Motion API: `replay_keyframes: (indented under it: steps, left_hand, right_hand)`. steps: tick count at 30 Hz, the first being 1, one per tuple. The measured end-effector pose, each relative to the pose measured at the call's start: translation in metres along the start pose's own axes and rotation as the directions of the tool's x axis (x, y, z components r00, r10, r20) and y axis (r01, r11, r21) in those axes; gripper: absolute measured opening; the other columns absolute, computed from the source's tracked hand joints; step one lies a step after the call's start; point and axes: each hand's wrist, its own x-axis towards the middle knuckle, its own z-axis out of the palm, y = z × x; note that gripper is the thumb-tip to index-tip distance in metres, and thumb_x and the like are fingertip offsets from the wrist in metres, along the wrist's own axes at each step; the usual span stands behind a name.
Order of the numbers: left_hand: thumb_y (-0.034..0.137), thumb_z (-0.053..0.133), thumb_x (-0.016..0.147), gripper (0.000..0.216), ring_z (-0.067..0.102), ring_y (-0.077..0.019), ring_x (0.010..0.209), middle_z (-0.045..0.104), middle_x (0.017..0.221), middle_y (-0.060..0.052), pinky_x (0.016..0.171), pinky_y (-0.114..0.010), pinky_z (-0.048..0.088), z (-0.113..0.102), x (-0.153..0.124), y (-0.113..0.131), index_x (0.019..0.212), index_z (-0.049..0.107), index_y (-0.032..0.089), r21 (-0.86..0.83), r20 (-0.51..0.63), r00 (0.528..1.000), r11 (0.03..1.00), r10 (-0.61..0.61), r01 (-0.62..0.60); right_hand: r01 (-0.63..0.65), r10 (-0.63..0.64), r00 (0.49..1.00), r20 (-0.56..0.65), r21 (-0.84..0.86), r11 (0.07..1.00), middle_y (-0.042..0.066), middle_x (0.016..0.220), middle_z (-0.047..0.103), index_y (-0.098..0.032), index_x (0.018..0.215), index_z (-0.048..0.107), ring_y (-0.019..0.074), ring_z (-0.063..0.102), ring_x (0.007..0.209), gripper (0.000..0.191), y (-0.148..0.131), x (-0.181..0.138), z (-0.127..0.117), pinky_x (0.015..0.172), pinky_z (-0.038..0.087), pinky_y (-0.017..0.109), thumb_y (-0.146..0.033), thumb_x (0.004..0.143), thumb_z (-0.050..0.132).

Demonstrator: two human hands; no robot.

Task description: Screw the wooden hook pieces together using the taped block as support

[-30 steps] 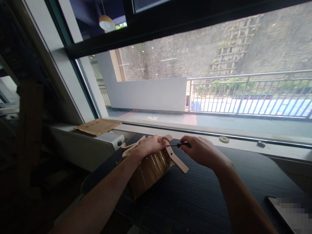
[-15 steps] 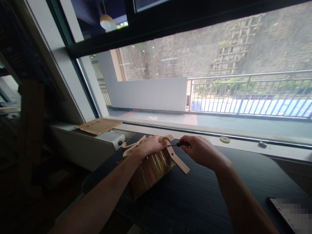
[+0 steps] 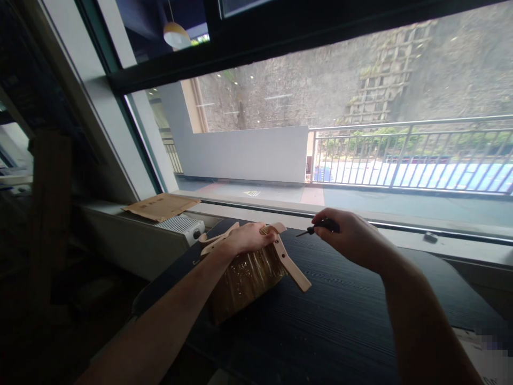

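Note:
My left hand [image 3: 253, 238] is closed around the upper part of a pale wooden piece [image 3: 294, 271], bent in shape and with dark holes in its near face. Beneath this hand sits a brown block-like bundle [image 3: 248, 283] with a shiny clear wrapping. Other curved pale wooden parts [image 3: 218, 240] show to the left of the hand, partly covered by it. My right hand [image 3: 352, 235] grips a screwdriver [image 3: 329, 224] by its black handle. The thin shaft points left toward the wooden piece, with a gap between tip and wood.
The bundle rests on a dark table [image 3: 340, 305] by a large window. A brown paper envelope [image 3: 160, 207] lies on the ledge at left, near a white heater with a knob [image 3: 196, 233]. A small dark object [image 3: 430, 238] is on the sill. A partly blurred pale object [image 3: 481, 353] sits at lower right.
My right hand has drawn back to the right and slightly up, taking the screwdriver tip off the wooden piece. My left hand stays in nearly the same place.

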Motion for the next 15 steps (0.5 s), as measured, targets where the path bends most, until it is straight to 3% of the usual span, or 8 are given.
replay_keyframes:
  steps: [6, 15]
  left_hand:
    - [0.070, 0.031, 0.075, 0.059, 0.061, -0.0285, 0.094, 0.065, 0.109, -0.007, 0.073, -0.038, 0.047, 0.000, 0.000, 0.000, 0.104, 0.059, 0.028, 0.007, 0.005, 1.000, 1.000, -0.006, 0.006]
    - [0.071, 0.027, 0.075, 0.063, 0.059, -0.0291, 0.097, 0.062, 0.113, -0.009, 0.073, -0.038, 0.047, -0.001, -0.001, 0.000, 0.107, 0.057, 0.026, 0.029, 0.011, 1.000, 0.999, -0.015, 0.015]
  right_hand:
    - [0.074, -0.074, 0.996, 0.045, 0.010, 0.997, 0.000, 0.071, 0.065, -0.027, 0.093, 0.068, 0.0122, 0.054, 0.059, 0.024, -0.006, -0.001, 0.002, 0.054, 0.035, 0.026, -0.034, 0.081, 0.049]
    - [0.176, -0.187, 0.975, 0.124, 0.096, 0.980, -0.001, 0.084, 0.069, -0.027, 0.097, 0.069, 0.0124, 0.059, 0.070, 0.027, -0.014, -0.002, 0.004, 0.060, 0.040, 0.024, -0.020, 0.078, 0.051]
